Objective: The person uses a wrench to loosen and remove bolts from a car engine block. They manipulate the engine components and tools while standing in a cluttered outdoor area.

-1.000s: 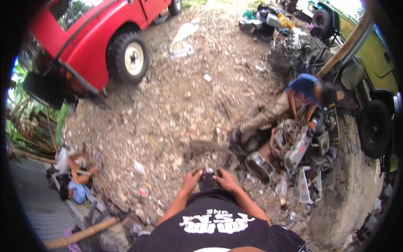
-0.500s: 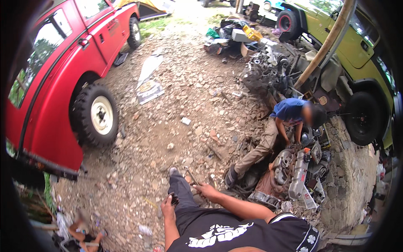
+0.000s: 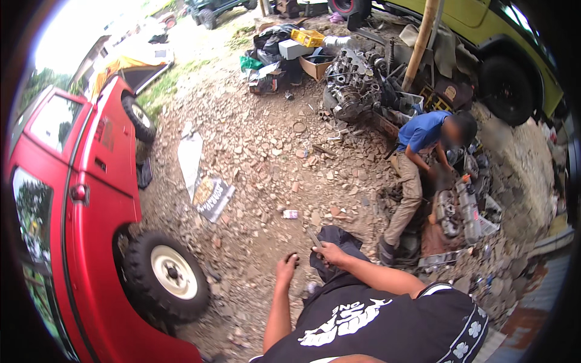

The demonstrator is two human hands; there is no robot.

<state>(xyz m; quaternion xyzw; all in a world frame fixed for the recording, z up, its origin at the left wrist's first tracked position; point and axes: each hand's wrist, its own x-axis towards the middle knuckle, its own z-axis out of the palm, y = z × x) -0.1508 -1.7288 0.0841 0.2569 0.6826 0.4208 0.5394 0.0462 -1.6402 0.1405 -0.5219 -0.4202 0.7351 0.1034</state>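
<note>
My right hand [image 3: 330,253] is closed around a slim metal wrench [image 3: 313,236], its free end pointing up and away from me. Just left of it, my left hand [image 3: 286,267] has its fingers curled round a small dark object [image 3: 294,259], too small and hidden to name. Both hands hang in front of my black shirt, above the stony ground, and do not touch each other. To my right, a person in a blue shirt [image 3: 422,132] bends with both hands low over a rusty engine [image 3: 445,236].
A red off-road vehicle [image 3: 109,181] stands at my left. Further off are a greasy engine block [image 3: 354,85], a yellow crate [image 3: 308,38] in a heap of junk, and a wooden pole [image 3: 420,45]. A green vehicle [image 3: 472,24] is at far right. A printed banner [image 3: 213,198] lies on the gravel [image 3: 260,169].
My view has swung, so the red vehicle sits lower and the person in blue further right. My hands have come nearer each other, still holding the wrench and the dark object.
</note>
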